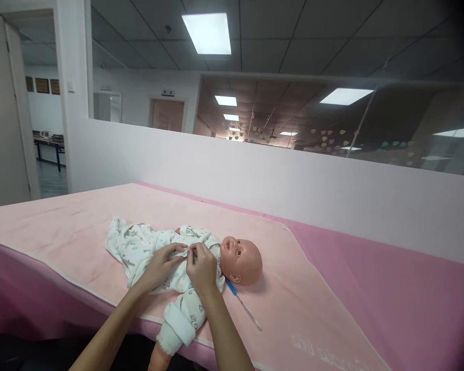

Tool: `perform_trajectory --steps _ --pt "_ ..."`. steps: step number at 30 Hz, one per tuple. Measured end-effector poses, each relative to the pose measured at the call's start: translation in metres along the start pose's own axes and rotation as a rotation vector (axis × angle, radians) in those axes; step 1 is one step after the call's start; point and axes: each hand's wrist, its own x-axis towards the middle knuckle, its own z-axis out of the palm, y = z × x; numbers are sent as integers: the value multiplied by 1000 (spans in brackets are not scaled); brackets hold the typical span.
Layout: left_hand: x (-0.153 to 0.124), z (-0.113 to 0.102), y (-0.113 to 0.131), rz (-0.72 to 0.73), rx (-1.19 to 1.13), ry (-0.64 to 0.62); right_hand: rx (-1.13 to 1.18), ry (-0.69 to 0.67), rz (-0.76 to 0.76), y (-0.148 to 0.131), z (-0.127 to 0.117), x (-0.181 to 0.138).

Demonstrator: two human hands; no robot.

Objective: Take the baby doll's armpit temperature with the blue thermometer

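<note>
A baby doll [244, 260] lies on its back with its head toward the right. It wears a white baby garment [137, 245] with small printed figures, and one sleeve [183, 314] hangs toward the near table edge. Over the doll's chest, my left hand [163, 265] pinches the garment's front edge between thumb and fingers. Close beside it, my right hand [203, 265] is closed on the same cloth, fingertips almost meeting the left ones. Whatever fastening lies between the fingertips is too small to make out. A slim clear stick with a blue end [247, 309] lies beside the doll's head.
Under the doll is a pale pink mat [73, 226] spread over a darker pink table cover [421, 288]. A white half wall [255, 175] with a glass panel above runs behind the table. At the left is an open doorway [46, 118].
</note>
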Motion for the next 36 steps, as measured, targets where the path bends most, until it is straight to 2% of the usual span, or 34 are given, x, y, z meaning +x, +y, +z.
perform_trajectory --steps 8,16,21,29,36 --pt "0 -1 -3 -52 -91 38 -31 -16 -21 -1 0 -1" --pt "-3 -4 6 -51 -55 -37 69 59 9 -2 -4 -1" --pt "-1 -3 1 -44 -55 -35 40 -31 -123 -6 -9 -1" --pt "-1 2 -3 -31 -57 -70 19 -103 -143 -8 -13 0" --pt "0 -4 -1 -89 -71 -72 -1 -125 -153 -6 -11 -1"
